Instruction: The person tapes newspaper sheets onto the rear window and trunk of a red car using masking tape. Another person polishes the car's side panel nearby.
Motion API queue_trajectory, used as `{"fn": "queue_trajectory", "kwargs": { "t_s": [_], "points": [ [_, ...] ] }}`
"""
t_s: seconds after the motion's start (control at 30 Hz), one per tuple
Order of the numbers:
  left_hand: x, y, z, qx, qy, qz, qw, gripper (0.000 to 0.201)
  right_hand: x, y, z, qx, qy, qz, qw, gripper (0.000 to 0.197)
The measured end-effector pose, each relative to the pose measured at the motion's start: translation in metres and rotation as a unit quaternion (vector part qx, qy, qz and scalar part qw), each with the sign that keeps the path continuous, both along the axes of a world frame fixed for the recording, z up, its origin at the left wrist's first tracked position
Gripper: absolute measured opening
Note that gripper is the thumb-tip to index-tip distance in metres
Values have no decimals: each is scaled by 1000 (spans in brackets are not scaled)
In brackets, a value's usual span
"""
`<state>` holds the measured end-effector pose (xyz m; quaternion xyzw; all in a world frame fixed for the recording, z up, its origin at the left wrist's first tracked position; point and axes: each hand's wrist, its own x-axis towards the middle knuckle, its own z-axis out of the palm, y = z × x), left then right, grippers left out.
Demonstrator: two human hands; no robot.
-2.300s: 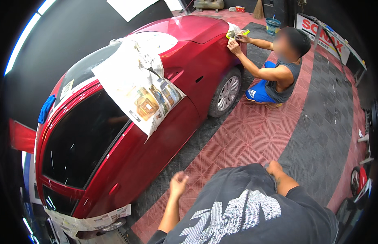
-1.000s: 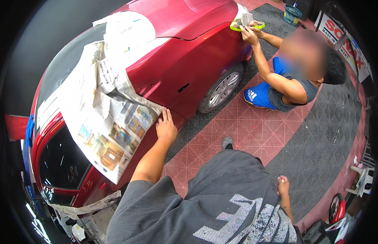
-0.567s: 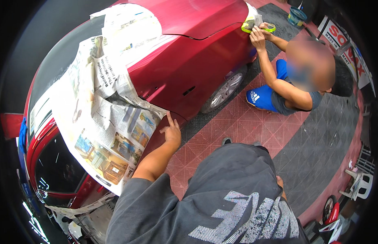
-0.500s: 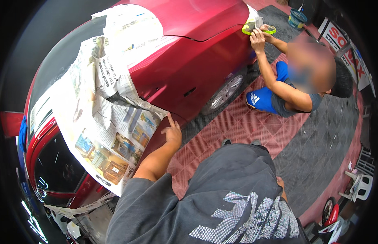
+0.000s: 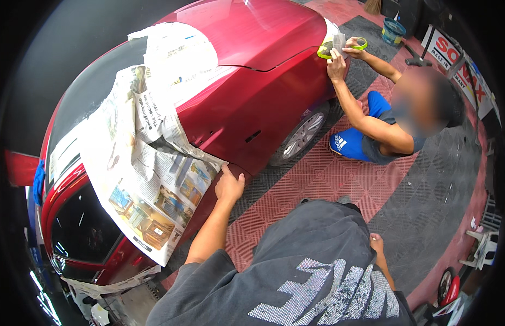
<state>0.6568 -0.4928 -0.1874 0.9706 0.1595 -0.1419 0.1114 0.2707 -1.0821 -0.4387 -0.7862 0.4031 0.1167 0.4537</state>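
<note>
Newspaper sheets (image 5: 146, 187) drape over the windshield side and door of a red car (image 5: 225, 117). My left hand (image 5: 229, 186) rests against the car's side at the paper's lower right corner. Its index finger touches that corner and the thumb stands apart, so the hand is open. Low beside my dark shirt hangs my right hand (image 5: 377, 243), its fingers curled and partly hidden by the shirt; what they hold, if anything, does not show. At the car's front, a crouching person (image 5: 388, 127) holds a strip of masking film (image 5: 338, 42) and bright green tape (image 5: 323, 50) near the headlight.
A front wheel (image 5: 304, 136) stands on red and grey floor tiles (image 5: 285, 201). A teal bucket (image 5: 393, 31) is at the far right, near a leaning sign board (image 5: 453, 60). To the right are a white plastic chair (image 5: 483, 249) and a red-and-black wheeled object (image 5: 449, 288).
My left hand has gone from spread, pointing fingers to a more curled shape at the paper's corner. The view has shifted slightly. The other person's hands remain at the headlight.
</note>
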Motion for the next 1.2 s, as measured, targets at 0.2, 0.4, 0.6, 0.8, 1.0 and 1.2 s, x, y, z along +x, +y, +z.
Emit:
{"fn": "queue_trajectory", "kwargs": {
  "t_s": [0.2, 0.4, 0.6, 0.8, 1.0, 1.2],
  "points": [
    [-20, -2, -8, -7, -66, -63, 996, 89, -38, 4, -40, 93, 23, -24, 995, 30],
    [-59, -5, -69, -107, 162, -240, 951, 72, -25, 22, -26, -88, 110, 18, 990, 31],
    [-128, 0, -146, -209, 255, -182, 926, 69, -7, 14, -9, 48, 28, -33, 998, 24],
    [-158, 53, -193, -214, 179, 3, 960, 60, 2, -9, -4, -9, 34, 37, 999, 20],
    [-235, 35, -206, -258, 73, 188, 945, 53, -17, -92, -41, -19, 74, 140, 987, 20],
    [-397, -18, -230, -281, 60, 310, 906, 54, 74, -105, 11, 39, 44, 203, 977, 16]
  ]
}}
